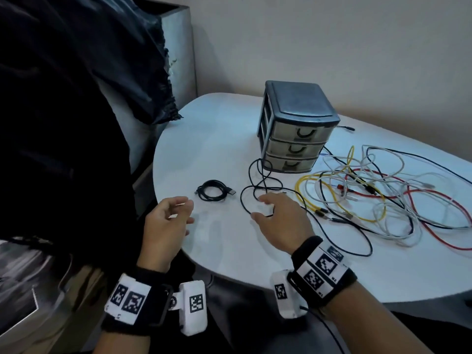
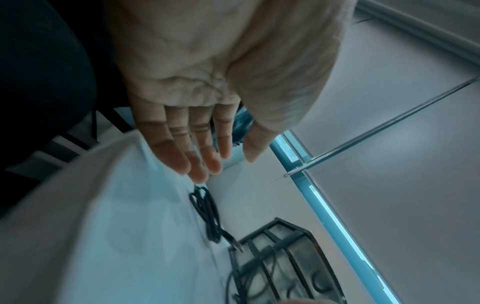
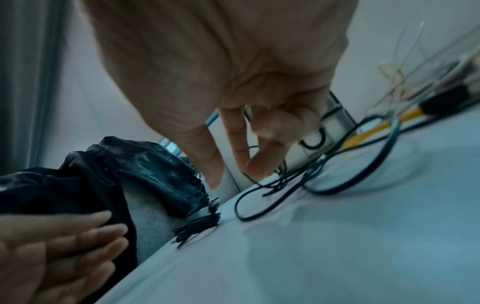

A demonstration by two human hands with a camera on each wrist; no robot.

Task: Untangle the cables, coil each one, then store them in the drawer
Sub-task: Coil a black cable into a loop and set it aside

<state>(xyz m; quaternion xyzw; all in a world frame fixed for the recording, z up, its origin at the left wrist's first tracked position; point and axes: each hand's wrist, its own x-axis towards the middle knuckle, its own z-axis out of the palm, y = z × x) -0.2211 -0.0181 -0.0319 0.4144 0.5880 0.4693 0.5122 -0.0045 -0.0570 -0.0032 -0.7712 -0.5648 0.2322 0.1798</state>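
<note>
**Right hand at the loose black cable, one coil already made**

The rounded white table (image 1: 217, 139) carries a small grey three-drawer plastic cabinet (image 1: 297, 126), all drawers closed. To its right sprawls a tangle of white, yellow, red and black cables (image 1: 378, 198). A loose thin black cable (image 1: 258, 175) loops in front of the cabinet; the right hand (image 1: 281, 221) reaches down onto it, fingers (image 3: 240, 142) curled and seemingly pinching a strand, though blur hides the contact. The left hand (image 1: 166, 221) hovers above the table, fingers relaxed, holding nothing. Between the hands, nearer the left one, lies a small coiled black USB cable (image 1: 214, 190).
</note>
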